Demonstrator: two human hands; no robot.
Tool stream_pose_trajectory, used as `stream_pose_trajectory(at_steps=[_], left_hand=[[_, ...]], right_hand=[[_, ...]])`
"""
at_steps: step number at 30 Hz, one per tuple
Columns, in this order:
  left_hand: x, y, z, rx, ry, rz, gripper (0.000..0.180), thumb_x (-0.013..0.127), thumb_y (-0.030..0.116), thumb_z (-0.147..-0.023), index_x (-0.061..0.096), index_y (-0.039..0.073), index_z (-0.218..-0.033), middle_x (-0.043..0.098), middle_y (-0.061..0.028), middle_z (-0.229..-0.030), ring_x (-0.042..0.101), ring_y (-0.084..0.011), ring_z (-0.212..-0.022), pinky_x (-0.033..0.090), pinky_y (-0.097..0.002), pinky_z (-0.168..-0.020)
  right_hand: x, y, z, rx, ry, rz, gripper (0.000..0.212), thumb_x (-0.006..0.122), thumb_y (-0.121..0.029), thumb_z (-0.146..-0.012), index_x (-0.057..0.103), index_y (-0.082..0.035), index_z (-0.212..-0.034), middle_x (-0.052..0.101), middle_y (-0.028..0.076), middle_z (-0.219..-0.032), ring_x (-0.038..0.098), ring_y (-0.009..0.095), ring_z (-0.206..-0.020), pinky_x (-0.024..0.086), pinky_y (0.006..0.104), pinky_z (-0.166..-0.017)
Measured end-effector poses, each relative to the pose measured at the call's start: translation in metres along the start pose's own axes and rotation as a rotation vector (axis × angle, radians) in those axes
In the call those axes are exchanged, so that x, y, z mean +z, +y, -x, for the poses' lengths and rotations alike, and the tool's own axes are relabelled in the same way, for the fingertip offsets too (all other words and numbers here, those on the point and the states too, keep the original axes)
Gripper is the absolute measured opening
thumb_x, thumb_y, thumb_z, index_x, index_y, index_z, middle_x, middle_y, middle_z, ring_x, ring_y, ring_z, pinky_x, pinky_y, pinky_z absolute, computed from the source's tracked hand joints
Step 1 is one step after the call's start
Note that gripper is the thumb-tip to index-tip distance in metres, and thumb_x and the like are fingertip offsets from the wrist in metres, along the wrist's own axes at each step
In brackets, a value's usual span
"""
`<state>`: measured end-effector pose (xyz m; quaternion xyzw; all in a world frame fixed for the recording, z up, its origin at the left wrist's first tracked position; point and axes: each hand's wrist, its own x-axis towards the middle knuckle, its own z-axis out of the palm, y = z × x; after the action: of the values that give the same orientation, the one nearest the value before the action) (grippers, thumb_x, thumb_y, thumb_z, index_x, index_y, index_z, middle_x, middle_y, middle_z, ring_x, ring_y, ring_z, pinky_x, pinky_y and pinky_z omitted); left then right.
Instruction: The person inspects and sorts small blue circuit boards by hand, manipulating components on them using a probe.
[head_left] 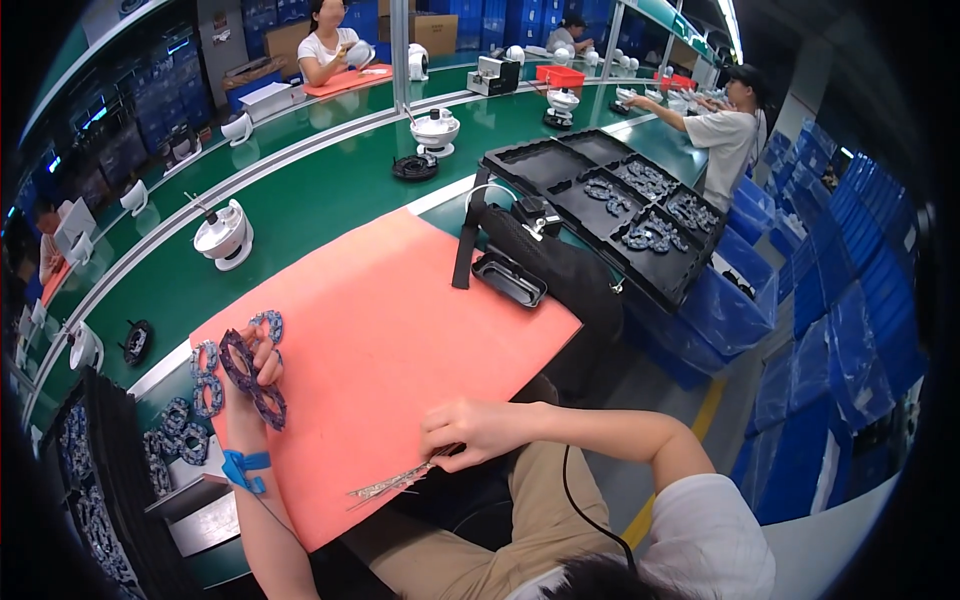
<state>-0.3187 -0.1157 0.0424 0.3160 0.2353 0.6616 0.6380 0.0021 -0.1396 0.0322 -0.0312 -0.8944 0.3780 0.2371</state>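
Salmon mat [380,310] under work. Left hand [266,362] over mat's left edge, fingers curled round dark looped part [251,388]; part lies along palm side, lower loop toward wrist. Blue-grey looped part [207,379] just left of it. Right hand [470,430] near front edge, pinching thin metallic strips [384,487], ends pointing left.

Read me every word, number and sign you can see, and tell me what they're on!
No words or numbers can be read clearly.
Blue boxes at the back: pale marks, too small and blurred.
Dark purple part in the left hand: none readable.
Thin metal pieces in the right hand: none readable.
Pink mat: no writing shows.
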Motion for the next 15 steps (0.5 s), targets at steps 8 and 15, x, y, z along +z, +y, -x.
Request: stream_pose_trajectory(at_steps=[8, 15], left_hand=[[-0.014, -0.002, -0.009, -0.05, 0.048, 0.058, 0.025, 0.046, 0.028, -0.092, 0.048, 0.004, -0.088, 0.035, 0.0009, -0.054, 0.033, -0.0087, -0.038, 0.027, -0.0213, -0.037], [-0.008, -0.006, -0.012, -0.041, 0.14, 0.091, 0.023, 0.043, 0.028, -0.092, 0.048, 0.007, -0.086, 0.034, 0.0012, -0.05, 0.033, -0.0108, -0.033, 0.026, -0.0229, -0.033]], right_hand=[[0.0, -0.003, 0.004, -0.007, 0.01, -0.004, 0.01, 0.06, -0.005, -0.075, 0.058, -0.001, -0.084, 0.056, 0.009, -0.079, 0.056, 0.024, -0.077, 0.047, 0.0334, -0.065], [0.004, -0.006, 0.003, 0.136, 0.104, 0.043, 0.013, 0.062, -0.004, -0.076, 0.059, -0.001, -0.088, 0.057, 0.008, -0.081, 0.057, 0.021, -0.076, 0.048, 0.0306, -0.063]])
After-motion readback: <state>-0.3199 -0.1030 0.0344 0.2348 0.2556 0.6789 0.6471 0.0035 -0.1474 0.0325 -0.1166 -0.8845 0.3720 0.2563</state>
